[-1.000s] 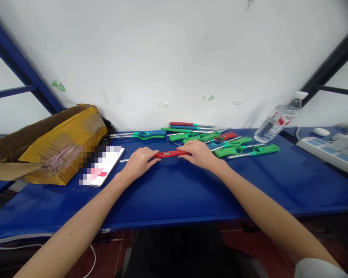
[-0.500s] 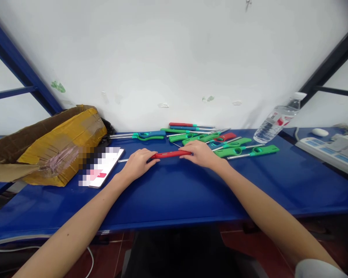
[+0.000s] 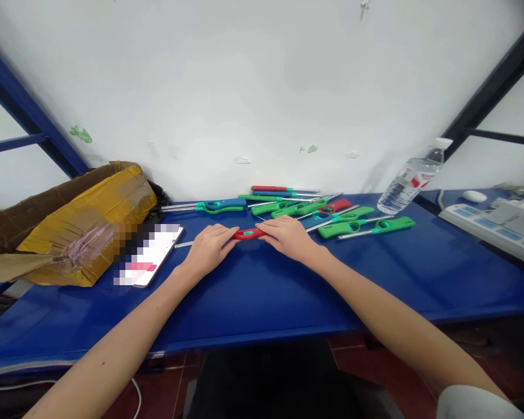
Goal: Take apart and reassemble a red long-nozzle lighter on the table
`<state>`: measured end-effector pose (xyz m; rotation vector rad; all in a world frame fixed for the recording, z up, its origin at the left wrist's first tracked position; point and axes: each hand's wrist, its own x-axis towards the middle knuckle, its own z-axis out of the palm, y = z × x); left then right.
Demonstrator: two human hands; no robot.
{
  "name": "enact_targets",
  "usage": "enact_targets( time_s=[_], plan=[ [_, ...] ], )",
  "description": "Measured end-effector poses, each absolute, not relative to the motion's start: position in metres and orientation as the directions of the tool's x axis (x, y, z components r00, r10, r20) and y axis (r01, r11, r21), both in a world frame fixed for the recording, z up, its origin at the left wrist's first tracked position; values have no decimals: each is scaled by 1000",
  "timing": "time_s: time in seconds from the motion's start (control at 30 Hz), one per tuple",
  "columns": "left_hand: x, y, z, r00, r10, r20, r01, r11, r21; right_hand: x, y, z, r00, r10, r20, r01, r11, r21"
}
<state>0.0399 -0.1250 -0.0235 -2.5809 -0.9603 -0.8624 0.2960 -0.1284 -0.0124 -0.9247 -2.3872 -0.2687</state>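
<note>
A red lighter (image 3: 248, 234) with a long metal tube lies level between my hands, just above or on the blue table. My left hand (image 3: 210, 247) is closed on its left part, and the silver tube sticks out to the left past my fingers. My right hand (image 3: 290, 237) pinches the right part of the red body. Behind my right hand lie several green lighters (image 3: 344, 228), along with a red one (image 3: 268, 188) and blue ones. A blue and green pair (image 3: 222, 206) rests behind my left hand.
On the left, a phone (image 3: 155, 256) lies beside a yellow-taped cardboard box (image 3: 87, 233). A tilted water bottle (image 3: 413, 180) is at the back right, near a power strip (image 3: 498, 224) and a white mouse (image 3: 474, 196). The table's front edge (image 3: 253, 338) runs below my hands.
My right hand has moved left along the red lighter, closer to my left hand. The view has shifted slightly.
</note>
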Motion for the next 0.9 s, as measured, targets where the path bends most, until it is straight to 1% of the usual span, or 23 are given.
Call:
enact_targets(
  time_s=[0.1, 0.17, 0.4, 0.53, 0.7, 0.8, 0.9],
  plan=[
    [46, -128, -21, 586, 468, 661, 634, -773, -15, 295, -129, -14, -599, 567, 565, 688, 726, 0],
    [50, -130, -18, 600, 441, 668, 609, -793, -24, 294, -130, -14, -594, 562, 576, 693, 720, 12],
    [55, -132, -18, 644, 329, 691, 555, -823, -125, 284, -134, -15, -609, 532, 589, 682, 730, 46],
    [57, -135, -17, 651, 332, 682, 564, -813, -143, 282, -135, -15, -604, 547, 580, 690, 722, 38],
    [59, -138, -17, 664, 302, 684, 578, -788, -213, 277, -137, -12, -619, 603, 503, 716, 696, 47],
    [59, -137, -19, 651, 326, 685, 590, -785, -187, 275, -137, -10, -624, 615, 482, 721, 691, 49],
    [55, -133, -19, 624, 364, 692, 614, -776, -145, 279, -135, -9, -602, 615, 509, 725, 689, 26]
  ],
)
